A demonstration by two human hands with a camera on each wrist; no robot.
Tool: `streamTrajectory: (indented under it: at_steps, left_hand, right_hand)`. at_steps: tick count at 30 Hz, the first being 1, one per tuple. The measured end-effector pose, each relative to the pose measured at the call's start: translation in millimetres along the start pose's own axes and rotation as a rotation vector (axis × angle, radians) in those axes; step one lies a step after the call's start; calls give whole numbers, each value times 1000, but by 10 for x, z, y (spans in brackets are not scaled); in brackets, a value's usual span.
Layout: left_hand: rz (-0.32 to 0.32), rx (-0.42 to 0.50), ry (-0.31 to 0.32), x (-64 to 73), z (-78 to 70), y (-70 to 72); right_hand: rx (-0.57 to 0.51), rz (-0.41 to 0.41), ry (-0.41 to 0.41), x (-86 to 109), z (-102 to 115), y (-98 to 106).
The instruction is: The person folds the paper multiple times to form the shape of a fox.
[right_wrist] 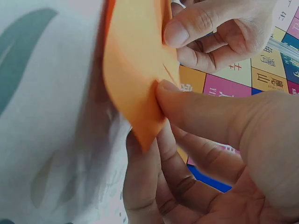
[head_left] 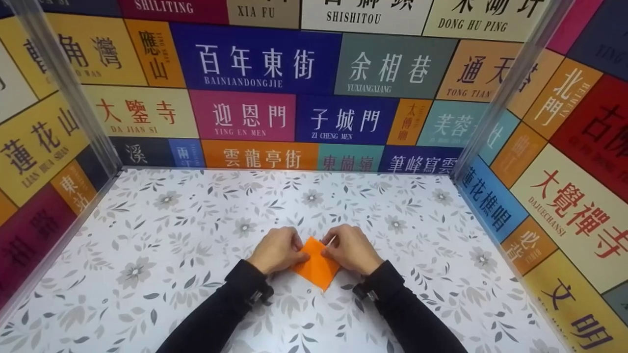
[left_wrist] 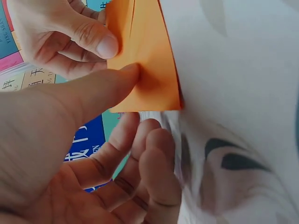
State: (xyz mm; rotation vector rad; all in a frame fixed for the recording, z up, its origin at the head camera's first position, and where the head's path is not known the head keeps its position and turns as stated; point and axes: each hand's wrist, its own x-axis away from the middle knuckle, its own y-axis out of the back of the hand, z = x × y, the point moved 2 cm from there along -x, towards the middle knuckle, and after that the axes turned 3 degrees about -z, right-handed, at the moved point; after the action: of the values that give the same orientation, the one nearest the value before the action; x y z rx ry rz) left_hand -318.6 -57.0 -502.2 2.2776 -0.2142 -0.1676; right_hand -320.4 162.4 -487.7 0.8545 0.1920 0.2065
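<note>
An orange piece of folded paper (head_left: 316,269) is held between both hands, one corner pointing toward the person. My left hand (head_left: 278,250) pinches its left side, thumb on top and fingers behind, as the left wrist view shows. On the opposite side my right hand (head_left: 351,249) pinches the paper near its upper right edge. Crease lines run across the orange paper (left_wrist: 149,56) in the left wrist view. In the right wrist view the orange paper (right_wrist: 135,70) curves and narrows to a point by the fingertips. The fingers behind the paper are partly hidden.
Beneath the hands lies a white tabletop (head_left: 196,215) printed with grey flowers and leaves. Colourful panels (head_left: 255,59) with Chinese lettering stand at the back and both sides. Clear corner strips (head_left: 510,83) join the panels. Black sleeves (head_left: 211,309) cover both forearms.
</note>
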Motion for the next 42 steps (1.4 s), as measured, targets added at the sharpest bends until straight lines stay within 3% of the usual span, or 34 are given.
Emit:
streamTrajectory:
  at_steps: [9,28,35,42]
  left_hand:
    - [-37,109,-51,-33,-42,137]
    - [-254,180,-269,-42,-154,371]
    - [-309,221,-364,-44,-159,384]
    - [-309,220,-410,-42,-124,391]
  right_hand:
    - [-44,-58,60,-6,33,119]
    - [-109,-255,216,-11,194,290]
    - [-132,-269,252,-1,213,318]
    - [-132,-270,303,-11,188,303]
